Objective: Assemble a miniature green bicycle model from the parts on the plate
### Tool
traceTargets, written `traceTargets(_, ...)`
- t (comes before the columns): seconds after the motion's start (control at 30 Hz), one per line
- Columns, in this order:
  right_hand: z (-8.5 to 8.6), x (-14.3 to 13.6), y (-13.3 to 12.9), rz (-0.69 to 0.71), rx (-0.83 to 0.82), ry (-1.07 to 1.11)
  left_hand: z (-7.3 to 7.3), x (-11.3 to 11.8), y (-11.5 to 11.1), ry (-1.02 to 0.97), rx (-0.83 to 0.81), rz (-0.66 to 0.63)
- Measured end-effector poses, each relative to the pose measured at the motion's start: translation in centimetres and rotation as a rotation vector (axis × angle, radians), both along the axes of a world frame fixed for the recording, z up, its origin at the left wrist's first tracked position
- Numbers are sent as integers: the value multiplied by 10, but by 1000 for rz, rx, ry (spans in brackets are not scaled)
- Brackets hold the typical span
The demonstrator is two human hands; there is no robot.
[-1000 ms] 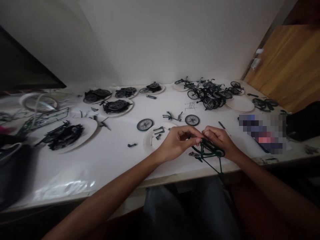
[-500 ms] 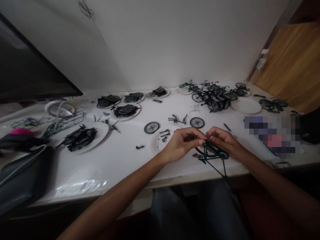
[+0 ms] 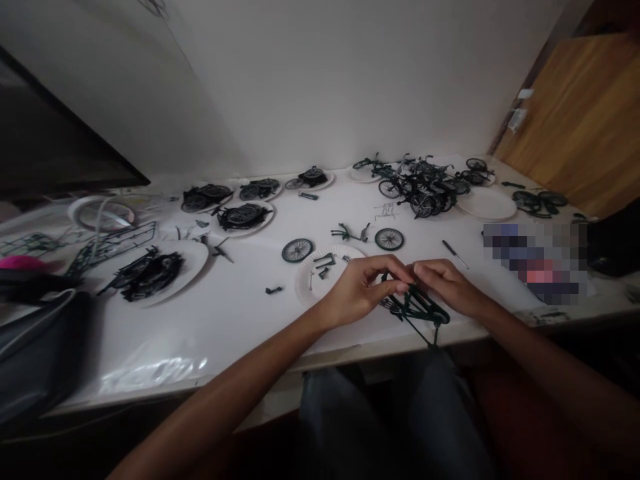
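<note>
A dark green toy bicycle frame (image 3: 423,308) hangs from both hands over the table's front edge. My left hand (image 3: 367,283) pinches its upper end between thumb and fingers. Close against it, my right hand (image 3: 443,281) is closed on the same frame from the right; its fingertips are partly hidden. Just behind the hands lies a loose spoked wheel (image 3: 389,239), with a second wheel (image 3: 297,250) further left. Between them is a small green part with handlebars (image 3: 350,232). A paper plate (image 3: 304,283) holding small green pieces is partly covered by my left hand.
Plates of black wheels and frames stand at the left and back, one near plate (image 3: 200,263) among them. Assembled toy bicycles (image 3: 425,190) are piled at the back right, beside a white plate (image 3: 487,203). A pen (image 3: 454,253) lies right; a dark bag (image 3: 45,347) is at the left.
The camera view has shifted slightly. The held frame has tilted and its lower end has moved a little left and up. Both hands stay closed together at its top.
</note>
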State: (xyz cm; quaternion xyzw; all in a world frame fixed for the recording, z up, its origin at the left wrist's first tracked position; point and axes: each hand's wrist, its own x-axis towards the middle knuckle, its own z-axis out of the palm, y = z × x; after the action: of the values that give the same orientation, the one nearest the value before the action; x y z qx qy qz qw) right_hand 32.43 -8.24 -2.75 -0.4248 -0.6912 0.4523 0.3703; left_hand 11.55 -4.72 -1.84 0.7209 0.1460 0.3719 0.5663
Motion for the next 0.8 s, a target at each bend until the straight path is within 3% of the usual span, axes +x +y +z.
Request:
traceTargets(0.3, -6, 5, 2, 59, 93, -1, 0, 1, -2, 30, 162, 57)
traceTargets(0.5, -9, 2, 1, -21, 20, 15, -2, 1, -2, 32, 167, 46)
traceTargets(0.8, 0, 3, -1, 65, 15, 76, 1, 0, -3, 43, 168, 48)
